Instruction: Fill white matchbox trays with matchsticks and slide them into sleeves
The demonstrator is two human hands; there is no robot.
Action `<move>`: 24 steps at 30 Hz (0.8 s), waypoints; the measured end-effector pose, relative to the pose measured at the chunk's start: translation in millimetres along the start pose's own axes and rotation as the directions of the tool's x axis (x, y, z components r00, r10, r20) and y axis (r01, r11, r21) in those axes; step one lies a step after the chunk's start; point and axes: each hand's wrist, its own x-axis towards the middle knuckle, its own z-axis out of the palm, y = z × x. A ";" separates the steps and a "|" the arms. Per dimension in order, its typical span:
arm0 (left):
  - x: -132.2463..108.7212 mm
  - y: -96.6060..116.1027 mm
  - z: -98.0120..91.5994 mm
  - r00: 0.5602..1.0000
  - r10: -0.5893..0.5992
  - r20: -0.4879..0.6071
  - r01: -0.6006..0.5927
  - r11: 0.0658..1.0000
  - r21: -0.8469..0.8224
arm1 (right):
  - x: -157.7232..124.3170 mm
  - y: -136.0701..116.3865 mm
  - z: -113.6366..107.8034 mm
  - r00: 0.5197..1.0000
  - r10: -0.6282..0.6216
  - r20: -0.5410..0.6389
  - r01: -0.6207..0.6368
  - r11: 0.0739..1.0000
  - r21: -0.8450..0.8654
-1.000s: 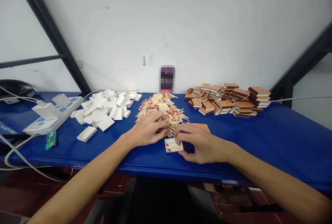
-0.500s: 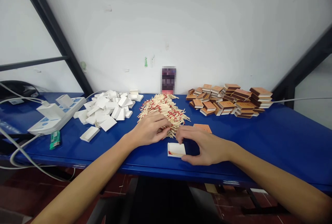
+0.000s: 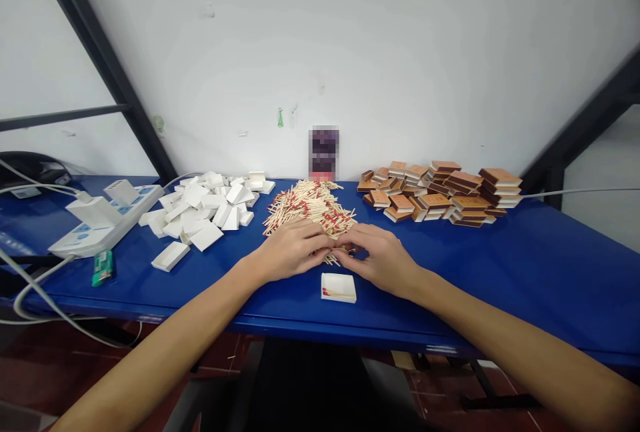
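A heap of red-tipped matches (image 3: pixel 315 204) lies in the middle of the blue table. At the heap's near edge, my left hand (image 3: pixel 296 245) has its fingers curled, thumb close to the fingertips. My right hand (image 3: pixel 377 255) meets it there, thumb and fingers pinched near the left fingertips. What either pinch holds, if anything, is too small to make out. Just in front of the hands sits a white matchbox tray (image 3: pixel 340 279), open side up, with a few matches along its near side. Neither hand touches this tray.
White empty trays (image 3: pixel 200 202) are piled at the left, one (image 3: pixel 171 256) nearer me. Brown matchboxes (image 3: pixel 435 192) are stacked at the right. A power strip (image 3: pixel 107 219) with cables and a green packet (image 3: pixel 103 267) are far left. A pixelated dark item (image 3: pixel 324 152) stands against the wall.
My right hand has moved from the tray up to the heap and closed beside my left hand. The orange matchbox behind it is now hidden. My left hand stays at the heap.
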 end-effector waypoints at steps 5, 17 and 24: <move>-1.1 -1.0 -1.1 0.999 -0.025 0.045 0.026 1.000 -0.016 | 1.2 0.6 -3.8 1.000 -0.010 0.020 0.010 0.999 -0.035; -5.1 -4.8 -8.1 0.980 -0.095 0.176 0.077 0.991 0.105 | -2.2 -9.7 -24.6 0.929 -0.104 0.355 0.055 0.988 0.148; -4.4 -5.3 -8.4 0.983 -0.103 0.154 0.090 0.992 0.091 | -1.5 -1.2 -20.8 0.977 0.009 0.214 -0.014 1.000 0.020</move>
